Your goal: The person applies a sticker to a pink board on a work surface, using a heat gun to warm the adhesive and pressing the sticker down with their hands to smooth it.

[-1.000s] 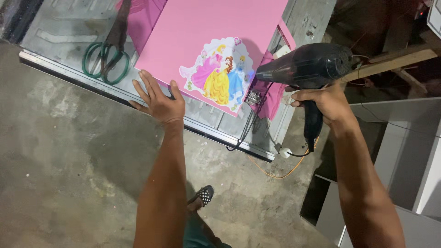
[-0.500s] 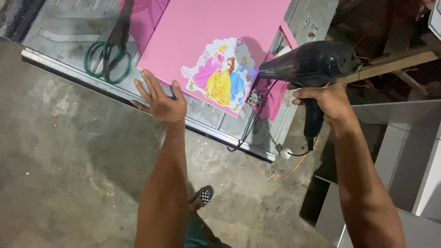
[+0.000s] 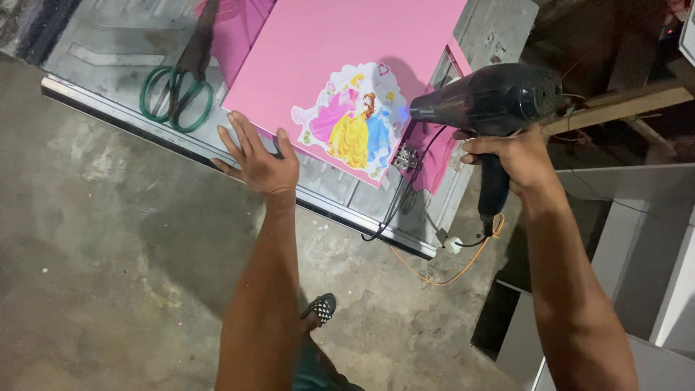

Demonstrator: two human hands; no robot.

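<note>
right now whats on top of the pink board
A cartoon sticker of figures in gowns sits near the pink board's lower corner, and the left hand presses its near edge. Whatever lies beneath the board is covered.

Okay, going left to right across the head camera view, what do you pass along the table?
Green-handled scissors → left hand → cartoon sticker on the pink panel → metal hinge → black hair dryer held by the right hand.

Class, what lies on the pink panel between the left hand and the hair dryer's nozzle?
In the head view, a cartoon sticker lies between the left hand and the hair dryer.
</note>
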